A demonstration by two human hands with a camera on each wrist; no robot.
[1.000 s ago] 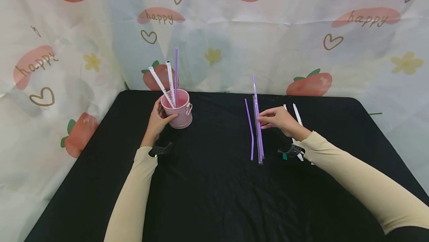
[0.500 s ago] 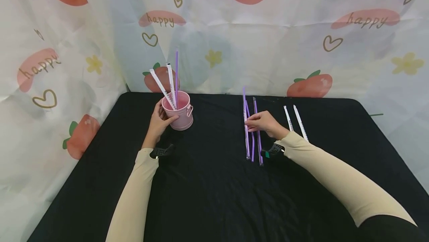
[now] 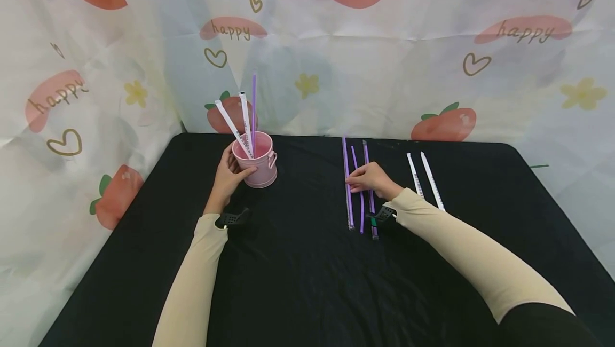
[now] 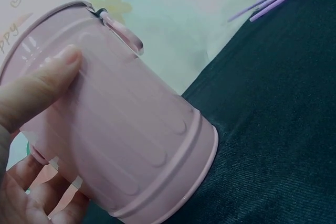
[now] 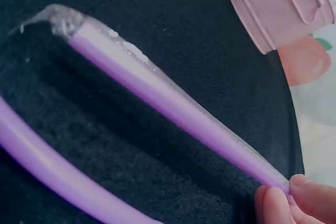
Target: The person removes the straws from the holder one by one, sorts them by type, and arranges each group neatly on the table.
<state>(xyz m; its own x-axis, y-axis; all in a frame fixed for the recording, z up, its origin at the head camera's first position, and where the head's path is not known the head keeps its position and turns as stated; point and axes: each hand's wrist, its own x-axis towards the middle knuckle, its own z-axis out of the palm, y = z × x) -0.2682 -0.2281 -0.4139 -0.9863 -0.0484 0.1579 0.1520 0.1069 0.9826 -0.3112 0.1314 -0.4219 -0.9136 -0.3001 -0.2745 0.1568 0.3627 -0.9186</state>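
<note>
My left hand (image 3: 229, 179) grips the side of a small pink bucket (image 3: 262, 172), its thumb lying across the front wall in the left wrist view. Two white paper-wrapped straws (image 3: 233, 125) and a purple straw (image 3: 254, 112) stand leaning in the bucket. Between thumb and fingers, my right hand (image 3: 372, 179) pinches a purple straw in a clear wrapper (image 5: 173, 103). That straw is close over the black cloth, left of a bare purple straw (image 3: 362, 208) and another wrapped purple straw (image 3: 366, 152), which the hand partly covers.
Two more white wrapped straws (image 3: 433, 181) lie to the right, partly hidden behind the right sleeve (image 3: 461, 235). The table wears a black cloth (image 3: 298, 261). A printed curtain (image 3: 365, 80) hangs along its back and left sides.
My right hand has carried the wrapped purple straw leftward, across the bare one, and lowered it. The left hand keeps its grip on the bucket.
</note>
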